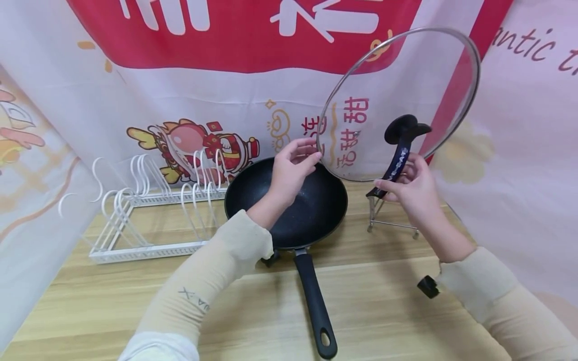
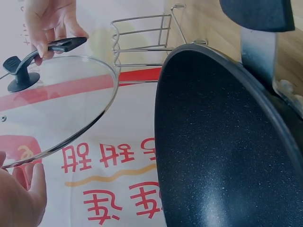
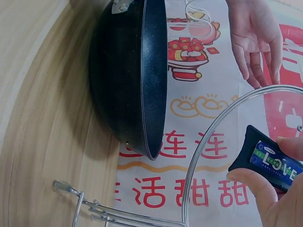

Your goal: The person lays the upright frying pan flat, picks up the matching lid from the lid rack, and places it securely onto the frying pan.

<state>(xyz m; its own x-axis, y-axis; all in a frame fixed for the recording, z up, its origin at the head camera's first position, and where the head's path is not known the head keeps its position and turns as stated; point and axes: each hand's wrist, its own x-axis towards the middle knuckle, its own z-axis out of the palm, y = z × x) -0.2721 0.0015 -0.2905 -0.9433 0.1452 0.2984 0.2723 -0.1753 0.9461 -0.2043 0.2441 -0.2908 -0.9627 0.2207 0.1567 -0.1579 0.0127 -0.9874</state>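
Note:
My right hand (image 1: 417,185) grips the black handle (image 1: 397,163) of a clear glass lid with a metal rim (image 1: 474,85). The lid is held up on edge, tilted, above the table. In the right wrist view, thumb and fingers pinch the handle's labelled end (image 3: 272,163). My left hand (image 1: 293,168) is over the wok, its loosely extended fingertips right at the lid's left rim. The black wok (image 1: 311,210) sits below, its long handle (image 1: 316,306) pointing toward me. Its dark inside (image 2: 213,132) shows in the left wrist view.
A white wire rack (image 1: 144,250) with curved dividers stands left of the wok. A small metal wire stand (image 1: 393,224) is at the right, beneath the lid's handle. Behind the wooden table (image 1: 253,311) hangs a printed cloth (image 1: 226,95).

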